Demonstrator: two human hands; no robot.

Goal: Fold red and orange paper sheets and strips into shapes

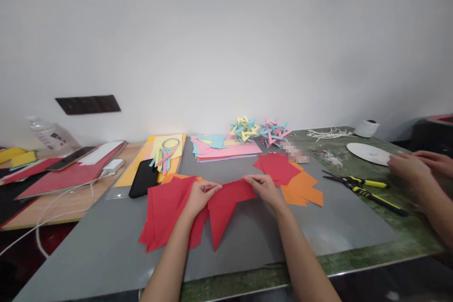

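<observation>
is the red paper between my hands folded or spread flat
Folded: the red paper forms a band between left hand and right hand, with a pointed flap hanging below.

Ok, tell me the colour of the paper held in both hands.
The paper is red, showing best in the head view.

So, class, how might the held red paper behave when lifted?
The red paper is probably light: left hand and right hand merely pinch it. It likely bends easily, looking thin, yet its flat tip suggests some stiffness.
</observation>
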